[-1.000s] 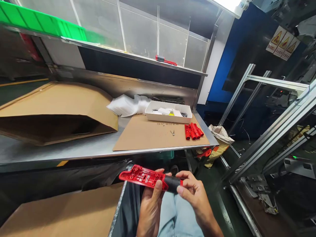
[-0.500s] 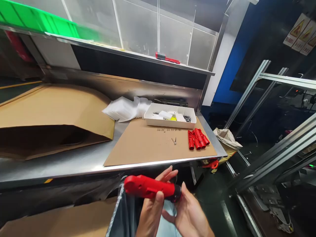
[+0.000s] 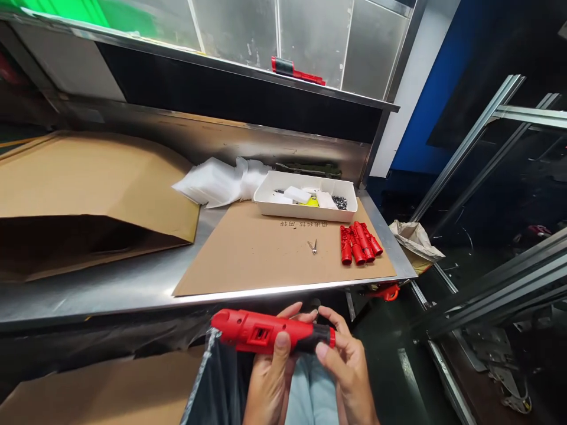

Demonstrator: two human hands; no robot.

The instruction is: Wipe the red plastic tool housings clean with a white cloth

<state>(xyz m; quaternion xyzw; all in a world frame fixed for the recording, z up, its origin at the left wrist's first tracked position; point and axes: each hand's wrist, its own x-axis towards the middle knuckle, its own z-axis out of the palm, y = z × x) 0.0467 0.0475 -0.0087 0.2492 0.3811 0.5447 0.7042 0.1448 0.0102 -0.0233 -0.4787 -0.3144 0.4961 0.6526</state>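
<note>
Both my hands hold a red plastic tool body (image 3: 254,332) with a black collar at its right end, level and below the table's front edge. My left hand (image 3: 271,378) grips its middle, thumb on the red shell. My right hand (image 3: 348,369) pinches the black end with thumb and fingers. The closed outer side of the shell, with a square recess, faces me. On the cardboard sheet (image 3: 266,254) lie several red parts (image 3: 358,243) in a row and a small metal clip (image 3: 313,246).
A white tray (image 3: 305,211) with small parts stands at the back of the steel table (image 3: 110,289), white bags (image 3: 221,183) beside it. A large folded carton (image 3: 88,195) lies left. Another red tool (image 3: 295,69) rests on the shelf. Aluminium frame rails (image 3: 487,283) stand right.
The red tool body has been turned over in my hands: its ribbed inner side showed a second ago, its closed outer side shows now. The view has tilted down slightly.
</note>
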